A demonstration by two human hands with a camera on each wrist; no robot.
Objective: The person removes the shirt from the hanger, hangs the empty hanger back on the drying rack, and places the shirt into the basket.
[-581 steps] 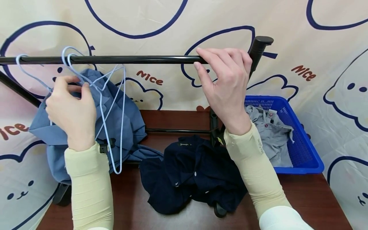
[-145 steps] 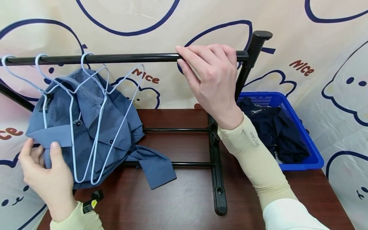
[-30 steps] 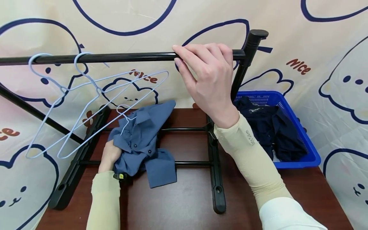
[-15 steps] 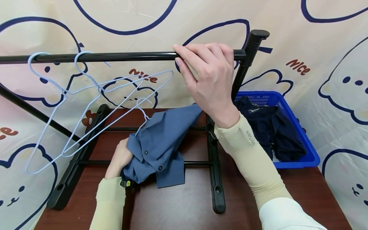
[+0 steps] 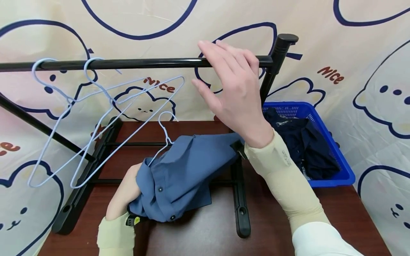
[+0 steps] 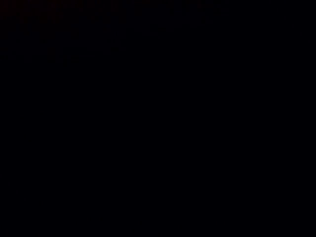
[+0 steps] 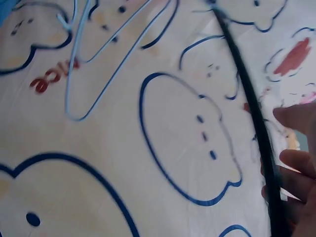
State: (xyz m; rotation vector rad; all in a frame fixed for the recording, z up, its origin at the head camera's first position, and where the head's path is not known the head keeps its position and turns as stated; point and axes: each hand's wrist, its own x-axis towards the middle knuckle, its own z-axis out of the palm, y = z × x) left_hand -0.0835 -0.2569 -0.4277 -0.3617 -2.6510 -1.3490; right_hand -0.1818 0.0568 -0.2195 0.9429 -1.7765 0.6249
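A blue button-up shirt (image 5: 189, 170) on a light blue hanger (image 5: 166, 129) is off the rail, held low over the rack's base. My left hand (image 5: 126, 186) reaches into the shirt from the left, and the cloth covers its fingers. The left wrist view is black. My right hand (image 5: 235, 90) is at the right end of the black rail (image 5: 153, 64), fingers spread and mostly straight, thumb away from the rail. In the right wrist view its fingers (image 7: 296, 173) are beside the dark rail.
Two bare light blue hangers (image 5: 110, 101) hang at the rail's left, slanting forward. A blue basket (image 5: 347, 177) at the right holds a dark navy garment (image 5: 302, 142). The rack's black feet (image 5: 241, 209) stand on a brown table (image 5: 179, 238), before a patterned cloth backdrop.
The blue shirt with its hanger has come off the rail and moved right and nearer with my left hand. The navy garment went into the basket earlier. My right fingers have just loosened from the rail.
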